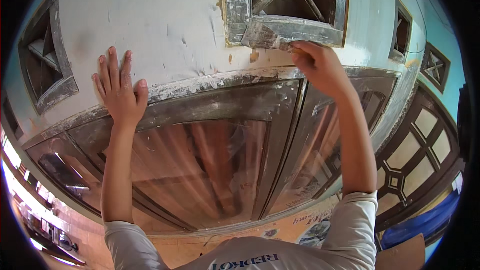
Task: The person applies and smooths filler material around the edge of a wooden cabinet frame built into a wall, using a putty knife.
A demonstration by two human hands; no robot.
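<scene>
My left hand is open, fingers spread against the pale, patchy wall just above the door's upper frame. My right hand grips a scraper with a wide, smudged metal blade. The blade rests along the bottom rail of a weathered window frame with crossed bars, at upper centre. Below both hands, the long door lintel is streaked with white over dark paint.
Dark double doors with glass panes curve across the middle. Small barred openings sit at either side. A panelled door stands at right above blue material. A tiled orange floor shows below.
</scene>
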